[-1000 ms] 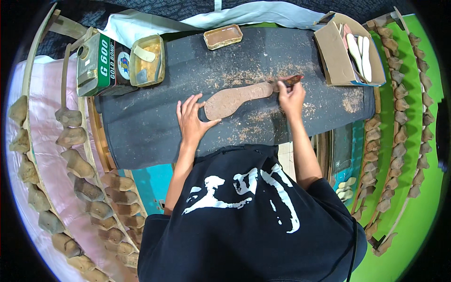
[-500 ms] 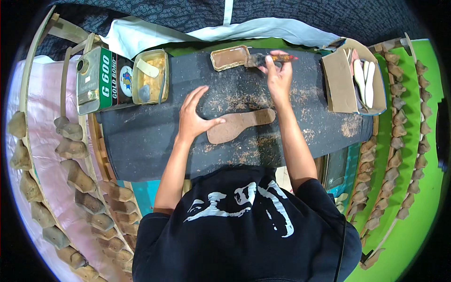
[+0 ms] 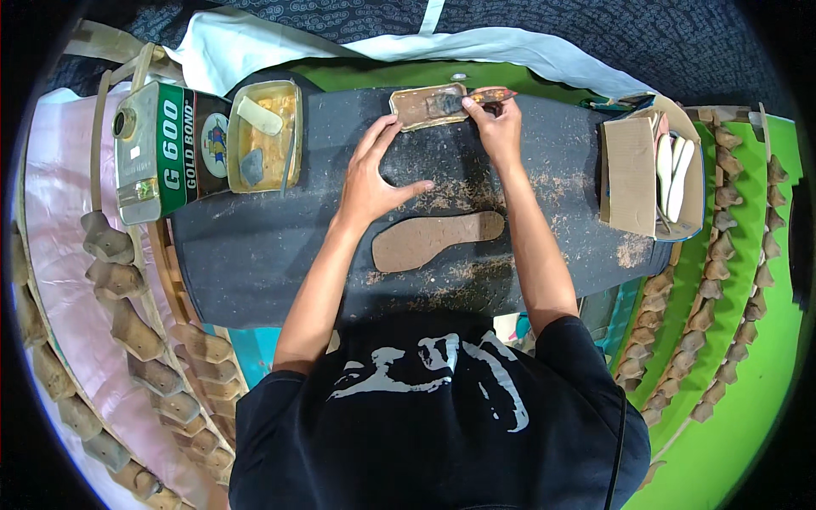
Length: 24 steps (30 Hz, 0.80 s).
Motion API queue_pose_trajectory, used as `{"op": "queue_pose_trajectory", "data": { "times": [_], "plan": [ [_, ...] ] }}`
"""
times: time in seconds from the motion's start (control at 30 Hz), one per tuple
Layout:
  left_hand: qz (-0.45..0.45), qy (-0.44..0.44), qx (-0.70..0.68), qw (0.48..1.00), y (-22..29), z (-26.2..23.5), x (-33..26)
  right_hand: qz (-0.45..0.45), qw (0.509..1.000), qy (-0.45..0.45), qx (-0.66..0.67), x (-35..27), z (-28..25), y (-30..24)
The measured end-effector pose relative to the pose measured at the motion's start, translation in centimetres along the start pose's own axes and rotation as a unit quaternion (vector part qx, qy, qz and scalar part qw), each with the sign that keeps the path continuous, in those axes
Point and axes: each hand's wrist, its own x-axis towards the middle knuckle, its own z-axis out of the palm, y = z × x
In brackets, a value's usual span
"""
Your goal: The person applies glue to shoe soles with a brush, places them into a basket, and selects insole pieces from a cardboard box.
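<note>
Dipping a brush [image 3: 486,96] into the shallow tin [image 3: 427,106] with the right hand [image 3: 497,127] pinched shut around its handle.
Left hand [image 3: 370,174] spread wide, flat on the board just below the tin; brown sole [image 3: 435,240] lies further below.

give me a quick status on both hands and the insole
Right hand grips brush, tip in small tin. Left hand open, flat on board. Insole lies apart, untouched. Nothing in the way.

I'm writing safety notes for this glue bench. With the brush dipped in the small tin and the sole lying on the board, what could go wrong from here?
The right hand holds a brush in the small glue tin at the board's far edge; a push could tip it off. Glue may drip on the way to the sole. Grit scattered around the sole could stick in wet glue. The left hand rests flat nearby and could get smeared.
</note>
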Motion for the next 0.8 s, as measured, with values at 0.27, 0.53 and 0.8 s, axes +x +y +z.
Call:
{"op": "queue_pose_trajectory", "data": {
  "times": [0.27, 0.53, 0.8],
  "plan": [
    [0.003, 0.016, 0.008, 1.0, 0.4, 0.1, -0.9, 0.004, 0.996, 0.04, -0.083, -1.6, 1.6, -0.3],
    [-0.016, 0.063, 0.009, 0.998, 1.7, -1.6, -8.1, 0.099, 0.994, 0.046, -0.013, -8.3, -5.1, -1.8],
    [-0.258, 0.033, -0.015, 0.965, 3.0, -2.0, -16.6, 0.102, 0.936, 0.004, -0.337, -19.0, -9.9, -4.5]
  ]
}}
